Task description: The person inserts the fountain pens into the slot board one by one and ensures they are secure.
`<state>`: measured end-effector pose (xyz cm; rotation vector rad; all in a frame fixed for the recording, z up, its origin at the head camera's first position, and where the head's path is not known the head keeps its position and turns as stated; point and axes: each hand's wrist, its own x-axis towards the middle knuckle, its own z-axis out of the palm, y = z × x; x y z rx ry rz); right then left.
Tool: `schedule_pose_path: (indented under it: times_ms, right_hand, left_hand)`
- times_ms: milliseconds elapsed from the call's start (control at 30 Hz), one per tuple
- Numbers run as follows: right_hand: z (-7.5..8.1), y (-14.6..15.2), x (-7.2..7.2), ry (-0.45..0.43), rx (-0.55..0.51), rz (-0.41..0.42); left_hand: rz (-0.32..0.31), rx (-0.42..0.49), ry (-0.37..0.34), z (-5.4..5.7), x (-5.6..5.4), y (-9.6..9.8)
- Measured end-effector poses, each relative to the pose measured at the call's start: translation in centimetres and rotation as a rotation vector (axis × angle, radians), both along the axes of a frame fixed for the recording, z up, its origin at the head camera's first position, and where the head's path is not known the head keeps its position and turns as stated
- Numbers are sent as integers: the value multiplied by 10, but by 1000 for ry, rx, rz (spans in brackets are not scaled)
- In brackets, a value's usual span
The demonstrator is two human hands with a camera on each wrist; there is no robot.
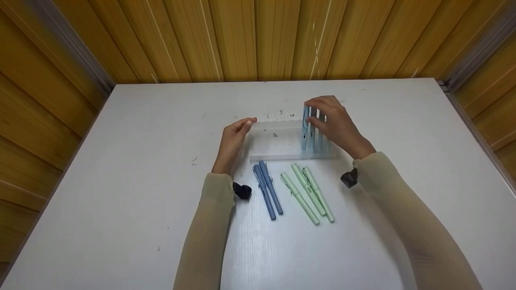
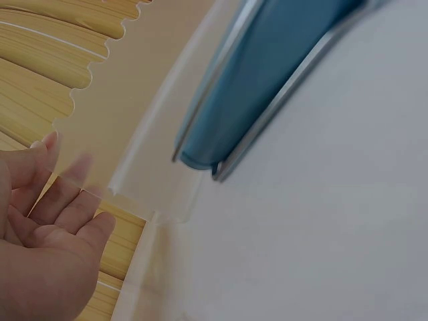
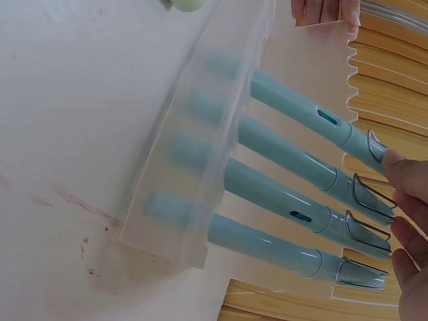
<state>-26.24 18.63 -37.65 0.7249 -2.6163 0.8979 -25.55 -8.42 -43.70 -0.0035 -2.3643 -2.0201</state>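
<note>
A translucent pen stand (image 1: 282,157) with a scalloped back panel (image 2: 114,134) stands on the table. Its left upper corner is pinched by my left hand (image 1: 234,139). At the stand's right end, several light blue pens stand in a row, clip ends up. My right hand (image 1: 338,124) holds the cap end of the leftmost light blue pen (image 3: 301,110), whose lower end sits in the stand's front ledge (image 3: 221,127). Other fingertips of that hand lie close to the neighbouring pen caps (image 3: 368,194).
In front of the stand, two darker blue pens (image 1: 266,193) lie side by side on the white table (image 1: 141,181). Three light green pens (image 1: 308,195) lie to their right, two of them touching. A yellow wood-look wall (image 1: 274,40) rises behind the table.
</note>
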Motion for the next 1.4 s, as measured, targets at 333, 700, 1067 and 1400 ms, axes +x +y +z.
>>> schedule_pose_path:
  times_ms: [333,700,1067,1400]
  right_hand:
    - [-2,-1,-3,15,43,-11]
    - [-5,0,-7,33,50,-28]
    - [-10,0,-6,46,15,-36]
    - [-10,4,-2,121,-123,-33]
  left_hand:
    - [-13,0,-10,-1,-1,-1]
    - [-9,-3,-14,0,-1,-1]
    - [0,7,-31,0,0,0]
    - [-10,30,-21,0,-1,0]
